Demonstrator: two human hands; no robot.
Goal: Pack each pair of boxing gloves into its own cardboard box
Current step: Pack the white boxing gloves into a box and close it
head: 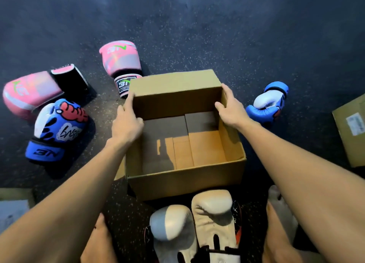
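Head view: the left hand (126,123) is gripping the open brown cardboard box (177,181) at its 10 o'clock corner, and the right hand (231,106) is gripping its 1 o'clock corner. The box is sitting on the dark speckled floor (197,25), with cream padded boxing gloves (213,213) lying at 6 o'clock and pink shiny boxing gloves (120,59) at 10 o'clock.

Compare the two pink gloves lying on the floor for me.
The left pink glove has an open cuff, black lining showing; the far pink glove has its cuff strapped shut. The left one lies beside a blue glove, apart from the open box; the far one's cuff sits at that box's far flap. Both are pink with green logos.
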